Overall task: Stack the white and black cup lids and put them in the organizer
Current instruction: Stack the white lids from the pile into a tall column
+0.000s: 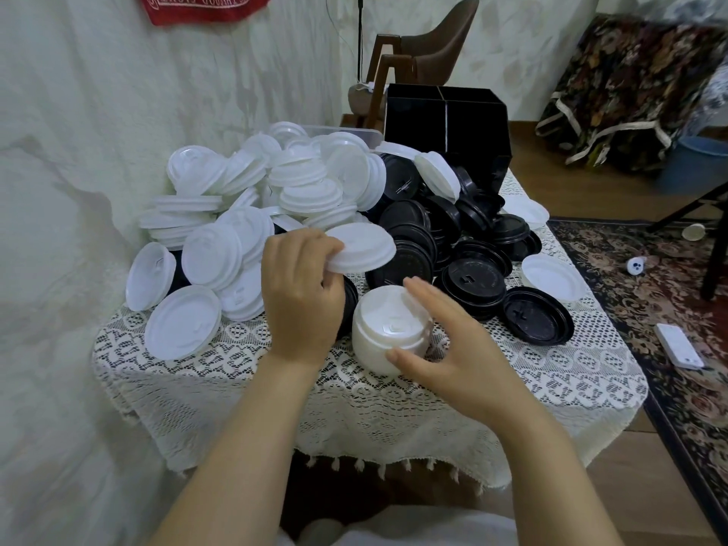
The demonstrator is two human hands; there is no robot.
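Near the table's front edge (354,447), right hand (445,348) grips white stack (390,329)

Two hands (303,293), one organizer (445,132) — lids uncountable.

red cloth (205,7) on wall, white lettering upside down and cut off, not legible

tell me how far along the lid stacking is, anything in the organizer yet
Early. Done: only a short stack of white lids, steadied by the right hand. In hand: the left hand holds one more white lid just above that stack. Left: big loose piles of white lids and black lids still cover the table, and no lids show in the black organizer.
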